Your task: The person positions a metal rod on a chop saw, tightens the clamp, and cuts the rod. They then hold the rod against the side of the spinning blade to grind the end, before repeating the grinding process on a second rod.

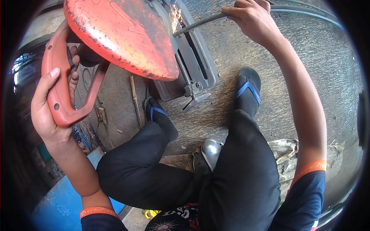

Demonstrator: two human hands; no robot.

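Note:
My left hand (54, 100) is wrapped round the red handle (59, 82) of a chop saw, with fingers at its trigger. The saw's worn red blade guard (123, 38) fills the upper left, and part of the grey cutting disc (168, 27) shows at its edge. Sparks (175, 17) fly where the disc meets a metal rod (204, 21). My right hand (250, 15) grips that rod to the right of the cut. Below the disc is the dark saw base (202, 57) with its threaded vise screw (183, 69) and crank handle (196, 102).
My feet in blue-strapped flip-flops (248, 88) stand beside the saw base on a worn floor (285, 96). A wooden stick (136, 102) and tangled wires (81, 136) lie at left. A shiny rounded metal piece (211, 152) is between my legs. A blue panel (61, 204) is lower left.

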